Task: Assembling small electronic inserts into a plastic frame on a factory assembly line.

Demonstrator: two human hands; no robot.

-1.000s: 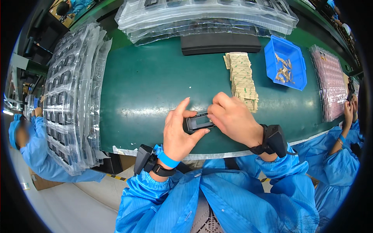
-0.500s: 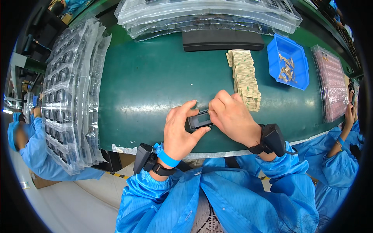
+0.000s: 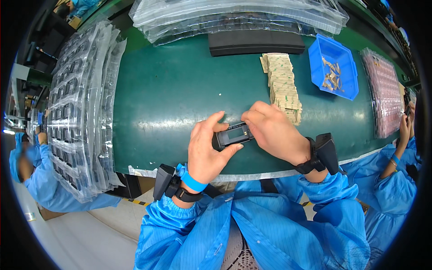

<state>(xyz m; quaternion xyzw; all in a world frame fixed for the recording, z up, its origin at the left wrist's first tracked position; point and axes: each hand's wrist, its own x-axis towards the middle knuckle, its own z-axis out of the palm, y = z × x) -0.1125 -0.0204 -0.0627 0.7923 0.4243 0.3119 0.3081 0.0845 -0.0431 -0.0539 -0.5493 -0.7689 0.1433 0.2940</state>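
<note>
A small black rectangular device housing [image 3: 235, 134] with a grey recessed window lies between my hands, low over the near middle of the table. My left hand [image 3: 206, 146] grips its left end, thumb along the near edge and fingers at the far side. Over the right end, my right hand [image 3: 273, 132] is closed with its fingers bunched together. Its fingertips meet the far right corner of the housing; whatever they pinch is hidden. Just beyond my right hand, a long overlapping row of cream adhesive pieces with green marks [image 3: 283, 83] lies on the green table [image 3: 166, 85].
A blue bin [image 3: 318, 67] with small brown strips stands at the right, near stacked pinkish trays [image 3: 382, 94]. Clear trays [image 3: 72, 112] of dark parts are stacked at the left. A black bar-shaped box [image 3: 256, 42] lies before more clear trays [image 3: 238, 18]. People work on both sides.
My right hand has shifted a little to the right, uncovering more of the housing's right end. My left hand keeps its grip.
</note>
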